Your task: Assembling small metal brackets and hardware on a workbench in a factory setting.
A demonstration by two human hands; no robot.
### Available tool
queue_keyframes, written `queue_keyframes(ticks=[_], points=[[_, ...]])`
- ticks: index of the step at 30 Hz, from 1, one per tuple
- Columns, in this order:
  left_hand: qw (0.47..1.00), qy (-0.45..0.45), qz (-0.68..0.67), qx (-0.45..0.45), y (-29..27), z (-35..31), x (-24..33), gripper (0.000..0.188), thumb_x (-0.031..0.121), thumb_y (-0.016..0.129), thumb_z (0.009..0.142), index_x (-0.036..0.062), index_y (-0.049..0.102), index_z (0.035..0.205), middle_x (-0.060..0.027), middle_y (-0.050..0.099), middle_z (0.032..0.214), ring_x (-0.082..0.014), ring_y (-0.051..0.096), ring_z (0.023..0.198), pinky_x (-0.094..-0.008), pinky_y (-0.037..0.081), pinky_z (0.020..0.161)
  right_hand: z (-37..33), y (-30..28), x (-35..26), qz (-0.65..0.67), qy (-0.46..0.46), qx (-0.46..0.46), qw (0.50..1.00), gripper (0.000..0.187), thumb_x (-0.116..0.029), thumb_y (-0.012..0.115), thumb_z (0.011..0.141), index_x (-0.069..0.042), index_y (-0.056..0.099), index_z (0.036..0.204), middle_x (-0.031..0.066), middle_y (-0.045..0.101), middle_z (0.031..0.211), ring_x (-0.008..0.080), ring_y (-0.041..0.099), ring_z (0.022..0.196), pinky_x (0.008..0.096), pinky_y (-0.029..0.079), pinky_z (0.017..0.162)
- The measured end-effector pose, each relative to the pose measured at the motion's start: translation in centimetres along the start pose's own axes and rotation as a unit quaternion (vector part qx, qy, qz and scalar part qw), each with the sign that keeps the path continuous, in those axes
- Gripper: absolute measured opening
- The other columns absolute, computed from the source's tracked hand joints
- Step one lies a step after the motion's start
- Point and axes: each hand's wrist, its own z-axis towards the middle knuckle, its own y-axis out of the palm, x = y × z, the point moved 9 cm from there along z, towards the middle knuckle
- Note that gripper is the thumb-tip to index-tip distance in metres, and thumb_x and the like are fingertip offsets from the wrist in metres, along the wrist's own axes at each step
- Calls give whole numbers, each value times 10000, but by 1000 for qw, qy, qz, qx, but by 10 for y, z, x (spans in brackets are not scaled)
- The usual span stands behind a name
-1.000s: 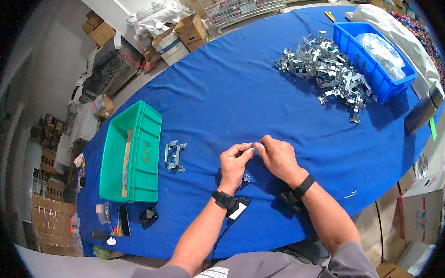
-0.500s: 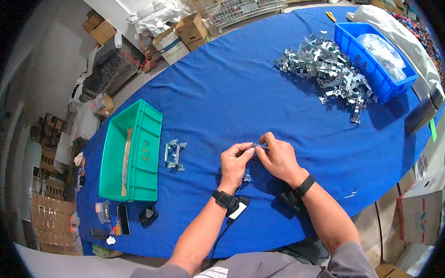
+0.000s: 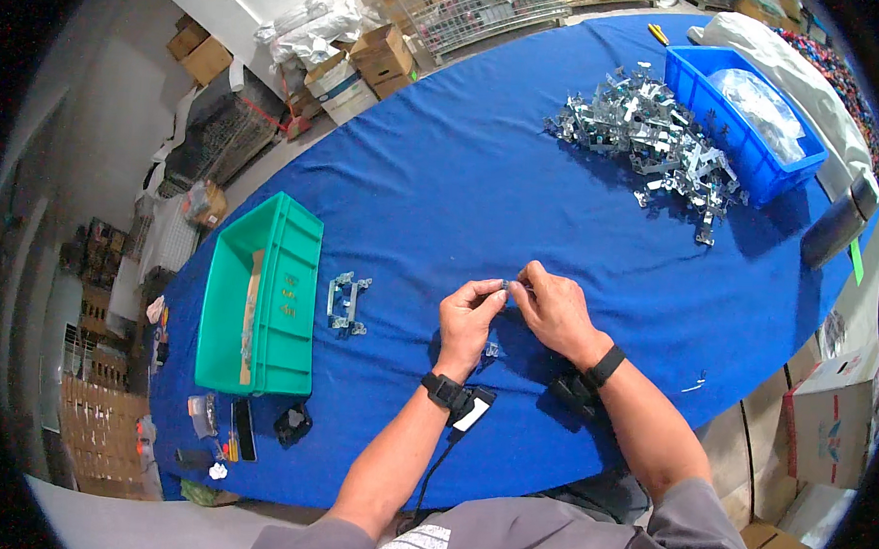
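My left hand [image 3: 465, 327] pinches a tiny grey metal piece [image 3: 506, 285] between thumb and forefinger, above the cloth in front of me. My right hand [image 3: 558, 317] is close against it, fingers curled; I cannot tell whether they grip the piece too. For work this fine, I judge a steady left pinch, small right-finger motions and wrists held low serve best; too hard a squeeze could make it slip.

Under my left wrist lies a small silver metal clip [image 3: 491, 351]. The wrinkled blue cloth [image 3: 423, 205] covers the table, bearing a green plastic crate [image 3: 299, 362], silver brackets [image 3: 348, 303] just beside it, and a heap of shiny metal brackets [image 3: 651, 137] near a blue plastic bin [image 3: 779, 179]. Beyond stand brown cardboard boxes [image 3: 380, 56] and a wire-mesh cage [image 3: 490, 22].
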Motion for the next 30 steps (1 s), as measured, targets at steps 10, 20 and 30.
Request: queue_keyframes(ticks=[10,20,30], points=[[1000,6,-8,1,-5,-1,-2,157,8,680,880,-22,697,1033,-73,707,957,-112,650,834,-244,534,743,-1,3,-4,-15,5,-15,1000,223,-255,593,931,-38,549,900,173,649,744,391,640,687,506,475,564],[1000,0,-23,-2,-3,-2,-3,143,-2,674,882,-14,700,1022,-70,707,959,-114,650,830,-249,533,759,-4,-1,-6,30,-4,18,999,184,-209,607,913,-34,550,918,173,651,773,391,638,705,495,478,597],[1000,-1,-11,-2,1,-2,2,151,3,677,878,-18,702,1025,-71,707,946,-104,640,810,-238,524,738,0,-3,-7,-5,-32,19,999,185,-215,587,931,-41,557,875,169,628,757,386,624,703,489,465,575]])
